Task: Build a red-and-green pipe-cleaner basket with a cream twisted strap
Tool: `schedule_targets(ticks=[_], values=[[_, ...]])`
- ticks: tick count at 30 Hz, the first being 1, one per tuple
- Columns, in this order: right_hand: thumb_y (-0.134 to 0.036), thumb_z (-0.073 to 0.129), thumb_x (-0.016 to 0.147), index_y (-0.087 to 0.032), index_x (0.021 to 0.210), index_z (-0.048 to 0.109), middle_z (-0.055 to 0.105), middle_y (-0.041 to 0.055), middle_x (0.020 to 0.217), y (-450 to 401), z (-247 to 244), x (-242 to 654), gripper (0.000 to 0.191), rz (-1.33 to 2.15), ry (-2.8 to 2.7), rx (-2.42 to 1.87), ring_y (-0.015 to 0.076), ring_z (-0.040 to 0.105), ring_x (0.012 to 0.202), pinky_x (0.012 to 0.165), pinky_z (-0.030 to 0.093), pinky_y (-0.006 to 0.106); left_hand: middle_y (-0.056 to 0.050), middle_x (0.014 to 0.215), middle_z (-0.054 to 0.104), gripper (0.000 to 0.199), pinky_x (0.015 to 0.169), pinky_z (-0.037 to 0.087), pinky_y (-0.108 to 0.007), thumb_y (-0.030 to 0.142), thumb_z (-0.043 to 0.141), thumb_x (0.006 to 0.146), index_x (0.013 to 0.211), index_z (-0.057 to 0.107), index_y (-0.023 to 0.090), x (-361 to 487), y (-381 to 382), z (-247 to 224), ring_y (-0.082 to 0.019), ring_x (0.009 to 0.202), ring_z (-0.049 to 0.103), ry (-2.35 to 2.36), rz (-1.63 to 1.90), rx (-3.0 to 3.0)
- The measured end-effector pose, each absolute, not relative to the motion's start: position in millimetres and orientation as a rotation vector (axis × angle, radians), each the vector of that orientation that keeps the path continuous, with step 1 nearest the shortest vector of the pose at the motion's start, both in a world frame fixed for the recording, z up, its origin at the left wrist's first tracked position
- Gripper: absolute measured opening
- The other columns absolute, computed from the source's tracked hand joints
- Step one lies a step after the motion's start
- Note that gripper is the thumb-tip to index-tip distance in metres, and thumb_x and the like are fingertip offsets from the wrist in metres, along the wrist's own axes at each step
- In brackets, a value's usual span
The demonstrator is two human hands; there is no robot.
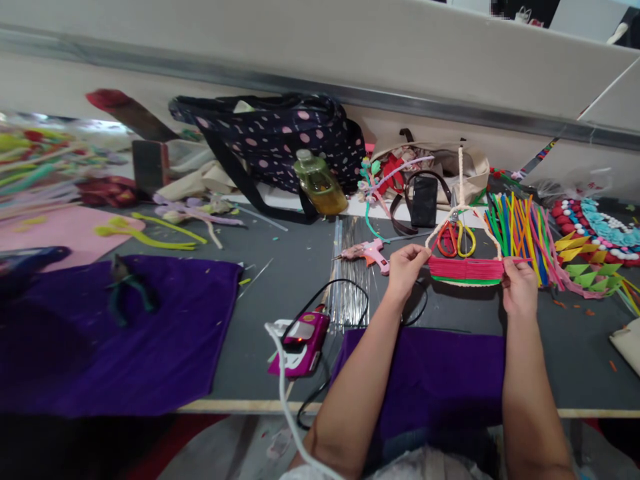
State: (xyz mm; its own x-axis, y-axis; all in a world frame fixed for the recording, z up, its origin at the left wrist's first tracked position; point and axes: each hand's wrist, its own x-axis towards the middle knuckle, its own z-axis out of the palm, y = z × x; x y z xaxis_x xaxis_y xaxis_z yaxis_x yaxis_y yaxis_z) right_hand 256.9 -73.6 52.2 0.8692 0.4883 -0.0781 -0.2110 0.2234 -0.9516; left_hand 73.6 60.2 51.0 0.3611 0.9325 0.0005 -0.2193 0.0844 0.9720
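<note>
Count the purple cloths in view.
2: one cloth lies on the left, under the pliers; the other cloth sits front centre, partly covered by the left forearm.

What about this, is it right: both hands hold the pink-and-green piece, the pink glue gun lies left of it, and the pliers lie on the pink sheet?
No, the pliers' spot is wrong. The head view shows the pliers on the purple cloth. Left hand and right hand do hold the pink-and-green piece, with the glue gun left of it.
</note>
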Motion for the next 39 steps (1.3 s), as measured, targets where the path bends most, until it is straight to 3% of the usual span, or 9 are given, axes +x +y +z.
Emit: schedule_targets(ticks=[7,13,21,26,31,39], values=[[-0.040,0.082,0.054,-0.018,0.067,0.060,0.062,-0.0039,0.058,-71.1,52.5,253.6,0.033,0.433,-0.263,-1.280,0.0090,0.054,0.048,0.049,0.043,0.022,0.000,0.058,0.062,0.018,0.055,0.039,-0.020,0.030,0.068,0.066,0.063,0.066,0.013,74.5,61.3,46.6,-0.008,0.054,0.049,0.821,0.976,1.167],[-0.039,0.082,0.055,-0.018,0.062,0.054,0.054,-0.0072,0.050,-69.6,44.1,256.5,0.035,0.423,-0.247,-1.314,0.0071,0.047,0.042,0.043,0.036,0.020,-0.001,0.058,0.062,0.019,0.053,0.037,-0.020,0.031,0.070,0.064,0.063,0.067,0.012,74.3,63.6,41.3,-0.008,0.053,0.049,0.824,0.901,1.150],[-0.038,0.081,0.058,-0.016,0.067,0.060,0.053,-0.0077,0.049,-70.0,42.4,256.5,0.031,0.504,-0.262,-1.330,0.0055,0.042,0.041,0.042,0.033,0.019,0.001,0.056,0.059,0.019,0.051,0.035,-0.019,0.030,0.070,0.062,0.064,0.068,0.011,74.9,63.9,39.0,-0.007,0.050,0.046,0.843,0.906,1.076],[-0.038,0.080,0.059,-0.016,0.069,0.061,0.055,-0.0069,0.051,-68.1,38.4,256.9,0.030,0.440,-0.283,-1.329,0.0070,0.047,0.043,0.046,0.038,0.020,0.001,0.054,0.058,0.018,0.051,0.037,-0.019,0.030,0.070,0.062,0.063,0.067,0.012,75.9,63.8,37.7,-0.007,0.049,0.047,0.843,0.895,1.083],[-0.041,0.073,0.067,-0.016,0.076,0.062,0.067,0.0011,0.068,-63.5,32.9,252.4,0.028,0.245,-0.383,-1.372,0.0143,0.062,0.060,0.062,0.050,0.029,0.002,0.054,0.057,0.018,0.051,0.040,-0.020,0.030,0.069,0.063,0.062,0.065,0.012,77.3,63.8,33.2,-0.007,0.049,0.049,0.858,0.894,1.138],[-0.047,0.063,0.076,-0.017,0.081,0.061,0.066,0.0031,0.072,-62.1,28.3,249.8,0.030,0.080,-0.508,-1.535,0.0159,0.062,0.063,0.064,0.051,0.031,0.000,0.058,0.060,0.024,0.048,0.044,-0.022,0.038,0.064,0.071,0.071,0.066,0.014,75.9,69.3,16.4,-0.012,0.050,0.055,0.911,0.799,1.344]])
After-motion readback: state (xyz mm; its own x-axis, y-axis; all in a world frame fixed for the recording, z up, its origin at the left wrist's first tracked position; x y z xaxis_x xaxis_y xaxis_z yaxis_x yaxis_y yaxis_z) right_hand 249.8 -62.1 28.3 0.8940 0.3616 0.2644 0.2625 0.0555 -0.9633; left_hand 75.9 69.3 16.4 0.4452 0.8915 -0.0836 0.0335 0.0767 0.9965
